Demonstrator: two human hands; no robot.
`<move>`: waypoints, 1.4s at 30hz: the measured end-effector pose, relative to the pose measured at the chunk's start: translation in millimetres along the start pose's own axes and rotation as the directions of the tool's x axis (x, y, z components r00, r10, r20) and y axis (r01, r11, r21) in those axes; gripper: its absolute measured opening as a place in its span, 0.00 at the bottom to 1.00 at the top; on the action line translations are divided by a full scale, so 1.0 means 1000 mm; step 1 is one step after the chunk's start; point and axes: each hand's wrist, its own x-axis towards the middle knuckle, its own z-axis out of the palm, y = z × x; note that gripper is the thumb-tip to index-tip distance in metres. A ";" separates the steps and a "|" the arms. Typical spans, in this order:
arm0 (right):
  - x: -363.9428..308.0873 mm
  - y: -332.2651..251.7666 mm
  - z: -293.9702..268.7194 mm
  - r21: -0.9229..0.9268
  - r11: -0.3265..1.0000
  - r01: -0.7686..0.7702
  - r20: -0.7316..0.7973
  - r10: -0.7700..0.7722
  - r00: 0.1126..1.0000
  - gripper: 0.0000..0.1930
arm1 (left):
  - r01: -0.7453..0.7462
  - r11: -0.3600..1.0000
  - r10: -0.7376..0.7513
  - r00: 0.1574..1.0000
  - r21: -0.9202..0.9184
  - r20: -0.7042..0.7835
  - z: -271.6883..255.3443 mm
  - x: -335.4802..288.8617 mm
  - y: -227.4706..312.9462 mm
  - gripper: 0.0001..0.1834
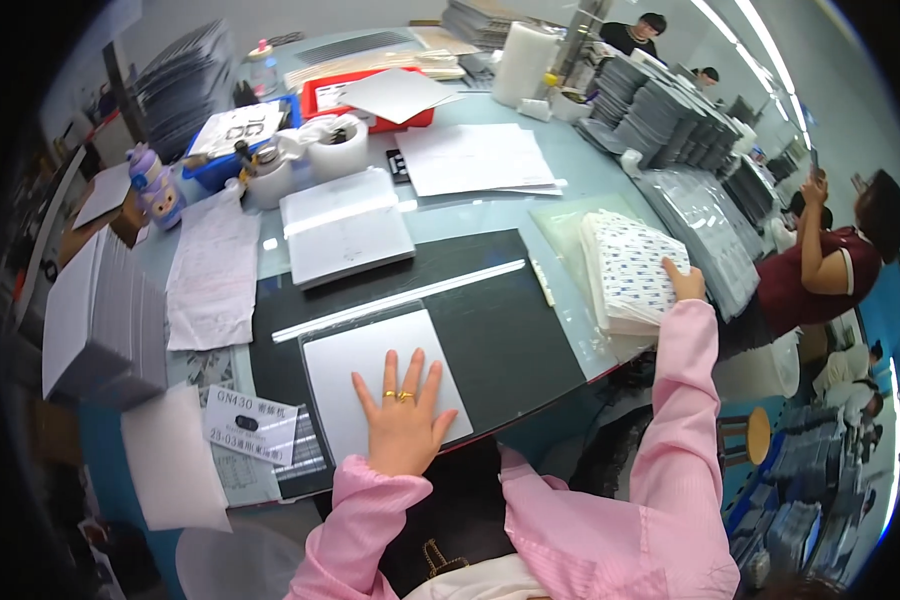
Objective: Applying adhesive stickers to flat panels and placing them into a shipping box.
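Note:
My left hand (pixel 402 420) lies flat with fingers spread on a light grey-white rectangular panel (pixel 355 365), which rests on a black mat (pixel 500 330) at the table's near edge. Two gold-coloured rings are on its fingers. Off to the right, my right hand (pixel 684 281) grips the right edge of a stack of white sheets (pixel 630 262) with a small blue printed pattern. Its fingertips are on the top sheet, and the thumb is hard to make out. A clear strip (pixel 400 300) lies across the mat just beyond the panel.
Beyond the mat sit a pile of white panels (pixel 345 225) and loose white sheets (pixel 480 160). A tall panel stack (pixel 105 315) stands left, near a printed card (pixel 251 425). Bagged grey panels (pixel 705 230) lie right. A person in dark red (pixel 820 265) stands at the right.

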 end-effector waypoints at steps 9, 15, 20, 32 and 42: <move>-0.015 -0.003 -0.028 0.100 0.995 0.004 -0.180 0.014 0.983 0.32 | -0.023 0.999 0.025 0.999 0.038 -0.040 -0.001 0.002 0.009 0.34; -0.021 -0.010 -0.014 0.176 0.981 0.081 -0.100 -0.064 0.993 0.28 | -0.014 0.998 0.017 0.998 0.056 -0.055 -0.003 -0.001 0.007 0.34; 0.013 0.003 -0.041 0.340 0.921 0.192 -0.308 -0.084 0.948 0.15 | -0.048 0.999 0.049 0.996 0.016 -0.076 -0.002 0.005 0.014 0.34; -0.281 -0.224 -0.088 0.789 0.479 -0.384 0.614 -0.619 0.489 0.01 | -0.125 0.550 -0.278 0.905 -0.826 -0.321 -0.026 0.013 -0.011 0.32; -0.363 -0.241 -0.047 0.716 0.539 -0.445 0.607 -0.794 0.015 0.05 | -0.409 0.696 -0.082 0.772 -0.591 -0.631 -0.092 0.003 -0.029 0.16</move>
